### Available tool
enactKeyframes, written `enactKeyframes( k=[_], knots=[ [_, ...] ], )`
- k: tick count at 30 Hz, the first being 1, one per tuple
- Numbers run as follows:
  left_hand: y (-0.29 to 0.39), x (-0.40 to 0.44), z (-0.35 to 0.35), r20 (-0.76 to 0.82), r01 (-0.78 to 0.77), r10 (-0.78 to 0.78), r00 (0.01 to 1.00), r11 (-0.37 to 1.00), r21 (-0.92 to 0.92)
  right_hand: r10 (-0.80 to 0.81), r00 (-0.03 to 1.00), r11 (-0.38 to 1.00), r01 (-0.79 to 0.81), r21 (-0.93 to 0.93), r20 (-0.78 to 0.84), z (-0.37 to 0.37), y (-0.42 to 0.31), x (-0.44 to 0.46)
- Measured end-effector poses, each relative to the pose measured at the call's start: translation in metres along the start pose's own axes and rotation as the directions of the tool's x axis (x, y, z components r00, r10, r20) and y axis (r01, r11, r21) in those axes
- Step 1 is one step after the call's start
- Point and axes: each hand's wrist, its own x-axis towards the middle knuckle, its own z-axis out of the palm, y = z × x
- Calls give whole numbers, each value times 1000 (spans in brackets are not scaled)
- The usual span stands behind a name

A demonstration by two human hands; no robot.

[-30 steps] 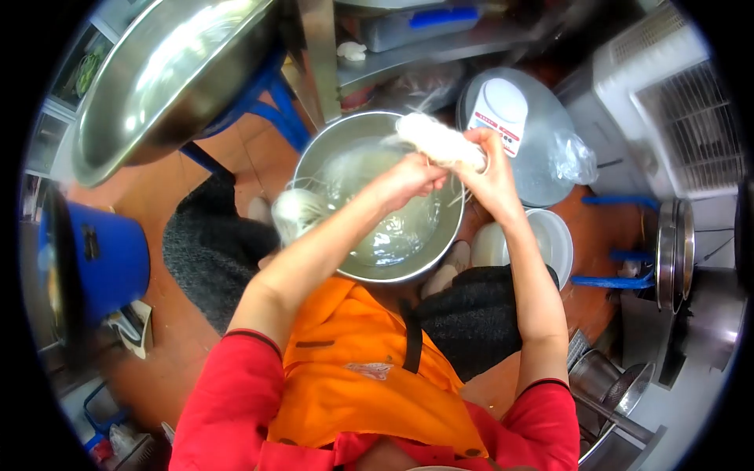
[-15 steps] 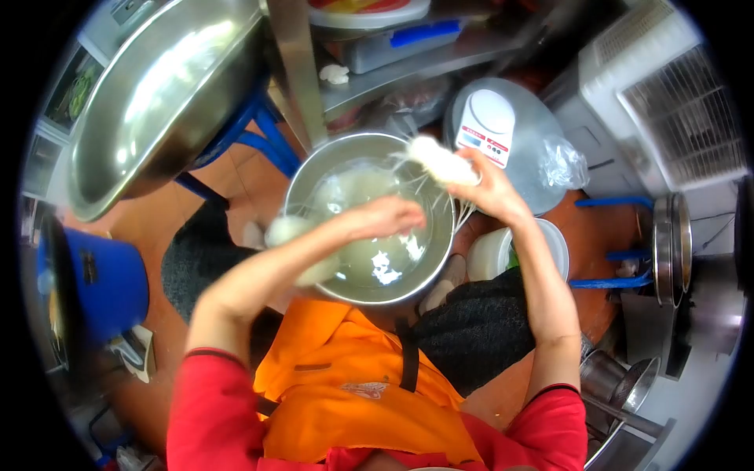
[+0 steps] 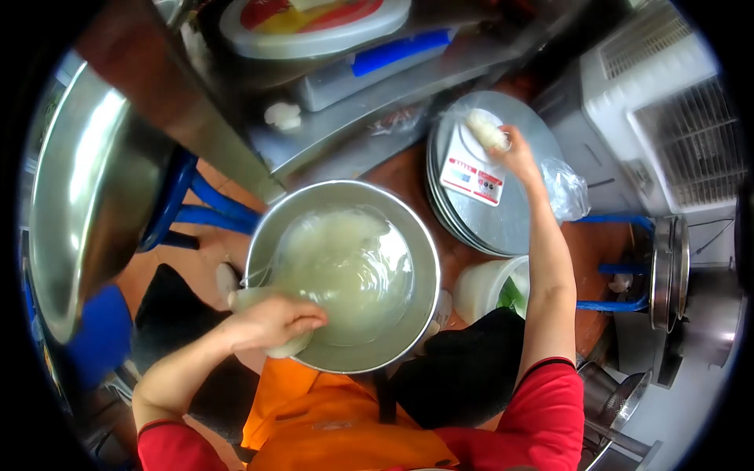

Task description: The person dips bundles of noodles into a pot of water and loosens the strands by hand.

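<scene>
My right hand (image 3: 518,153) is closed around a bundle of white noodles (image 3: 487,131) over a white kitchen scale (image 3: 473,177). I cannot tell whether the bundle touches the scale. At the near left rim of a large metal pot (image 3: 428,310) is my left hand (image 3: 279,320), its fingers pressed together; anything in them is hidden. A pale, whitish thing (image 3: 298,345) shows beneath that hand, its kind unclear. Cloudy water fills part of the pot, with a pale mass (image 3: 338,235) under the surface.
The scale rests on stacked round metal lids (image 3: 522,220), beside a crumpled plastic bag (image 3: 567,192). A white tub (image 3: 475,286) with green leaves stands right of the pot. A big metal basin (image 3: 102,180) sits on a blue stool (image 3: 204,216) at left. A metal shelf (image 3: 345,125) lies ahead.
My right hand has carried the noodle bundle from the pot's far right rim to above the scale. My left hand has drawn back from over the water to the near left rim.
</scene>
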Motion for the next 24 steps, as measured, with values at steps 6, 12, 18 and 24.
enactKeyframes(
  k=[6, 12, 18, 24],
  knots=[
    [-4, 3, -3, -3, -78, 78, 997, 997, -9, 34, 996, 999, -31, -39, 86, -4, 8, 3],
    [-5, 1, 1, -22, -116, 118, 993, 992, 55, 44, 983, 992, -21, -128, 181, -24, -10, 2],
    [-11, 2, 4, -22, -130, 134, 991, 986, 107, -73, 988, 992, 85, -94, 133, -29, -16, 8],
    [-11, 2, 7, -3, -107, 108, 994, 989, 99, -69, 991, 991, 82, -105, 116, -31, -23, 11]
  ],
)
